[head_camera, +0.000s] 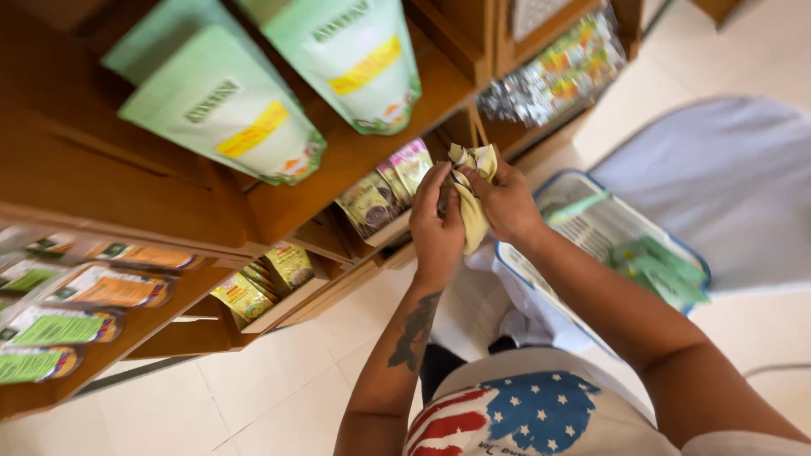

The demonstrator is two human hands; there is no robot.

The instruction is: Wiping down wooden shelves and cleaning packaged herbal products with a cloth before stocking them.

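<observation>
- Wooden shelf unit (355, 160) fills the whole 9 to 12 o'clock side, so the hands are working right up against its edge.
- Two big pale green pouches (228, 110) with yellow bands sit on the upper shelf at about 11 o'clock.
- Small yellow and pink packets (384, 190) stand in a row at 10 o'clock from the hands, just beside them. More yellow packets (262, 283) lower at 8 o'clock.
- Flat green and orange packs (76, 308) lie on a shelf at 9 o'clock, well apart.
- White basket with a blue rim (519, 274) at 4 o'clock, green packs inside it.
- Left hand (435, 219) is curled closed around a yellow cloth (473, 215); right hand (507, 203) is clamped on it from the other side.
- The cloth is crumpled and bunched between both hands, one end poking up at 12 o'clock and a strip hanging down.
</observation>
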